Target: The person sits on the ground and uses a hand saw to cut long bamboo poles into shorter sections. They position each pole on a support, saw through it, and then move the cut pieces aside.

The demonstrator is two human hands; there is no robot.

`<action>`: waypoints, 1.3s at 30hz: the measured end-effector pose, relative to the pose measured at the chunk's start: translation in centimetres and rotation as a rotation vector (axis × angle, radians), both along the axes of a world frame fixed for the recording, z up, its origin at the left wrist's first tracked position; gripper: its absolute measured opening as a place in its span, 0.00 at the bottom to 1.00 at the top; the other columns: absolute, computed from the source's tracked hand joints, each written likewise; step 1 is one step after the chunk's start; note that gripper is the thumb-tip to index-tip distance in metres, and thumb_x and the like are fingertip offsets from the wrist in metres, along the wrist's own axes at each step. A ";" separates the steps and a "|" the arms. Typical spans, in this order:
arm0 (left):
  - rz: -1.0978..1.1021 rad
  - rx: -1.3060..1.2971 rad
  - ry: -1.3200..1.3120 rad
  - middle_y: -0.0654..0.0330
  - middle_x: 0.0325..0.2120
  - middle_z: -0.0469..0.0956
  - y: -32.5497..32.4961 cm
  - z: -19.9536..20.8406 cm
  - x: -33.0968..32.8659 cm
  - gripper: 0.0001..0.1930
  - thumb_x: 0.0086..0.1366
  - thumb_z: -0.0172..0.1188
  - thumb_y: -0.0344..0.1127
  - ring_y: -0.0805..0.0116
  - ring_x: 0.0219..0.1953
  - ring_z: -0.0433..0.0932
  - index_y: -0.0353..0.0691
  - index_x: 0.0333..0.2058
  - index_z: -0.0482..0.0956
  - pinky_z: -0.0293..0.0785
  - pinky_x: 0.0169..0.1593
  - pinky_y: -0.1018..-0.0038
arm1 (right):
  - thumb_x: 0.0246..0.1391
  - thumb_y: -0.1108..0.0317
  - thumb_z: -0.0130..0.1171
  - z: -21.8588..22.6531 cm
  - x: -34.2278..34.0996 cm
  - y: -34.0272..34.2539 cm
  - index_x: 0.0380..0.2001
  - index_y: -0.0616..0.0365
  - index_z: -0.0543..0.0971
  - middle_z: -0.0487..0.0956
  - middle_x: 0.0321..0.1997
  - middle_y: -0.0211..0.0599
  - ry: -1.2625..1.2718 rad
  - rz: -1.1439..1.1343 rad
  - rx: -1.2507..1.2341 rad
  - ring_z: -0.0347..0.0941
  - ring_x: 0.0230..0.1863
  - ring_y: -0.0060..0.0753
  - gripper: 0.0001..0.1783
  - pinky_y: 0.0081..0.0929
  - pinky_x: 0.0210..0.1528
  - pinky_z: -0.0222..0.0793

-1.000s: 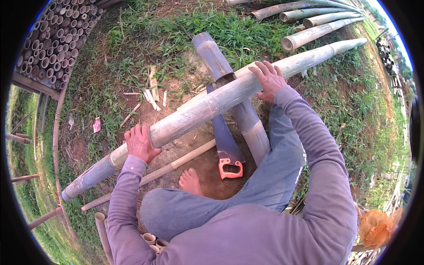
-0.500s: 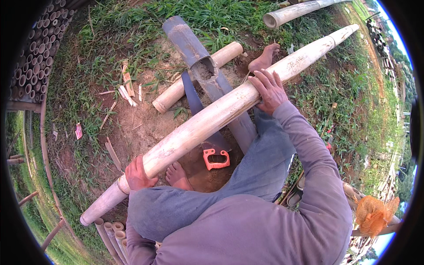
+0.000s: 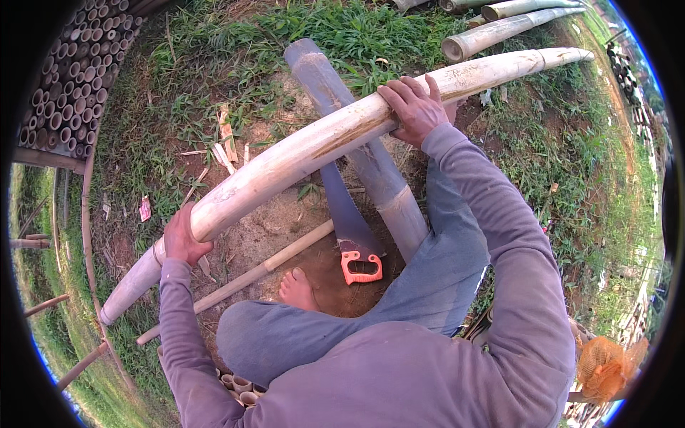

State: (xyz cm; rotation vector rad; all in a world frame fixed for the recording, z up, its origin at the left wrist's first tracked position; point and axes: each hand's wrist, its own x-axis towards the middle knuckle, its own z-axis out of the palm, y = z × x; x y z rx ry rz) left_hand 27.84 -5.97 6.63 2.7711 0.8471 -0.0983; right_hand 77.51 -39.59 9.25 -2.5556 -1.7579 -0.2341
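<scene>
A thick, pale bamboo pole [image 3: 285, 162] runs slantwise across the view from lower left to upper right. Near its lower left part my left hand [image 3: 187, 234] is closed around it. My right hand [image 3: 415, 108] grips the same pole farther up, fingers over its top. Below the pole lies a handsaw [image 3: 349, 214] with an orange handle, its blade tip hidden. Beside the saw a thick grey tube [image 3: 399, 203] slants under the pole toward my leg. A thin bamboo stick [image 3: 250, 282] lies on the ground near my bare foot.
Stacked bamboo ends [image 3: 71, 100] fill the upper left. Several cut poles [image 3: 485, 39] lie at the top right. Split bamboo scraps [image 3: 227, 135] are scattered on the soil. An orange net bag [image 3: 606, 364] is at the lower right, and short bamboo tubes [image 3: 242, 385] lie beside my knee.
Both hands have moved the bamboo pole farther from my body and to the left. The thin stick now shows below it, and the short bamboo piece across the grey tube is now hidden.
</scene>
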 end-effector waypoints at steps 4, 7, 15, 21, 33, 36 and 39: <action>0.137 -0.002 0.002 0.49 0.65 0.73 2.4 -6.1 -0.7 0.52 0.44 0.82 0.41 0.49 0.68 0.71 0.45 0.69 0.68 0.64 0.72 0.53 | 0.48 0.52 0.78 -2.9 -1.6 2.5 0.73 0.40 0.68 0.65 0.77 0.37 0.029 -0.243 0.030 0.54 0.81 0.52 0.49 0.70 0.80 0.41; 0.190 0.050 0.023 0.49 0.70 0.67 -0.2 -6.5 -0.2 0.52 0.48 0.82 0.44 0.50 0.75 0.62 0.45 0.71 0.66 0.52 0.77 0.48 | 0.52 0.56 0.75 -5.0 -5.6 0.9 0.71 0.47 0.71 0.67 0.75 0.43 0.002 -0.224 0.248 0.57 0.78 0.56 0.43 0.66 0.80 0.44; 0.049 0.006 -0.053 0.51 0.56 0.76 -15.8 -12.9 -7.3 0.44 0.50 0.81 0.51 0.47 0.61 0.73 0.46 0.65 0.73 0.63 0.68 0.48 | 0.49 0.58 0.74 -14.2 -29.0 -6.1 0.54 0.51 0.81 0.75 0.63 0.41 0.518 0.362 -0.138 0.67 0.70 0.50 0.28 0.54 0.73 0.61; 0.132 -0.037 0.192 0.54 0.49 0.77 -14.7 -17.1 -12.3 0.23 0.61 0.73 0.46 0.48 0.56 0.77 0.50 0.53 0.80 0.68 0.65 0.50 | 0.50 0.56 0.75 -15.5 -30.7 -7.5 0.66 0.50 0.75 0.70 0.71 0.46 0.531 0.390 -0.254 0.62 0.75 0.55 0.39 0.58 0.78 0.54; 0.376 0.026 0.173 0.52 0.55 0.78 -14.2 -15.5 -21.1 0.22 0.66 0.65 0.41 0.46 0.64 0.75 0.51 0.58 0.77 0.64 0.70 0.44 | 0.59 0.47 0.69 -15.5 -31.2 0.4 0.78 0.51 0.58 0.57 0.83 0.41 0.383 0.239 -0.654 0.46 0.85 0.50 0.51 0.64 0.84 0.38; 0.354 -0.006 0.357 0.53 0.56 0.78 -13.8 -16.7 -20.7 0.22 0.66 0.64 0.41 0.49 0.64 0.76 0.53 0.58 0.78 0.64 0.69 0.44 | 0.60 0.46 0.68 -15.0 -31.6 -0.6 0.78 0.51 0.58 0.58 0.82 0.40 0.313 0.275 -0.747 0.47 0.85 0.48 0.50 0.66 0.83 0.38; 0.289 0.067 0.352 0.53 0.55 0.78 -13.3 -16.2 -21.3 0.15 0.69 0.58 0.39 0.51 0.62 0.77 0.52 0.54 0.79 0.65 0.68 0.45 | 0.60 0.46 0.69 -15.5 -30.7 -1.4 0.78 0.50 0.58 0.64 0.78 0.40 0.320 0.306 -0.616 0.55 0.81 0.47 0.50 0.68 0.82 0.39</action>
